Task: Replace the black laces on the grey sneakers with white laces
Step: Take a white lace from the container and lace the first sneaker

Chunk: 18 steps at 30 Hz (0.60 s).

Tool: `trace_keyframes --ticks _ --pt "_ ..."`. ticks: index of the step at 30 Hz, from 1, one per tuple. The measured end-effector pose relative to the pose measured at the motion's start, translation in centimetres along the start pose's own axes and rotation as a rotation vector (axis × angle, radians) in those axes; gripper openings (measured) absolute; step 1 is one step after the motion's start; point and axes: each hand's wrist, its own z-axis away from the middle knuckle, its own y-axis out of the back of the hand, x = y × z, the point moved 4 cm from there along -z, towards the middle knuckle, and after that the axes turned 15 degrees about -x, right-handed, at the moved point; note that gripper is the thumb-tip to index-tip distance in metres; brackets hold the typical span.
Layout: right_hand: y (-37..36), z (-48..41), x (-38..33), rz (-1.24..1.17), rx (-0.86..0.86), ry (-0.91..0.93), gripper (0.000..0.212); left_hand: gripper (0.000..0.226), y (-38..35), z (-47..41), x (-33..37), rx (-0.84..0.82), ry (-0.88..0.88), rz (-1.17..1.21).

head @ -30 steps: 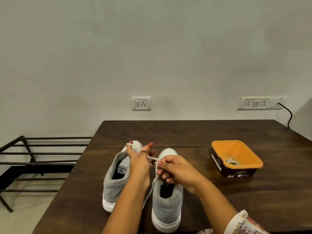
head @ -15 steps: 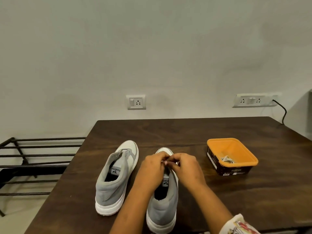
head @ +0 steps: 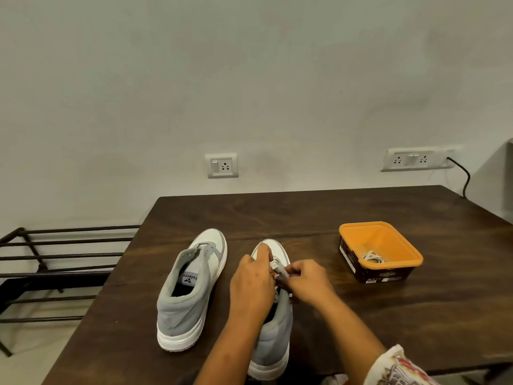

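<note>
Nearest, at table edge: grey sneaker, heel toward the person. Over its eyelets, L hand is curled, pinching the white lace. R hand is curled too, gripping the grey upper just beside it. 2nd sneaker stands to the left, untouched. Farther right: orange tub w/ 1 lace bundle inside. Behind: wall w/ 2 socket plates.

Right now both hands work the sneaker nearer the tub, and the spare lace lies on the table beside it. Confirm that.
Wrong on the spare lace: the head view shows it lying inside the orange tub, not beside it. The rest holds.
</note>
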Motion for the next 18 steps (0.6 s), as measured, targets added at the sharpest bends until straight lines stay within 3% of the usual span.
trace_keyframes --ticks 7,12,18 --pt "-0.3 0.7 0.1 -0.279 -0.095 -0.011 0.007 0.017 -0.4 -0.3 0.1 -0.007 0.001 0.023" --pt "-0.2 0.6 0.3 -0.308 -0.112 -0.017 0.004 0.015 -0.5 -0.8 0.1 0.000 -0.022 0.067" --pt "0.2 0.7 0.5 -0.271 -0.196 0.014 0.017 0.015 -0.7 -1.1 0.4 -0.005 -0.080 -0.006"
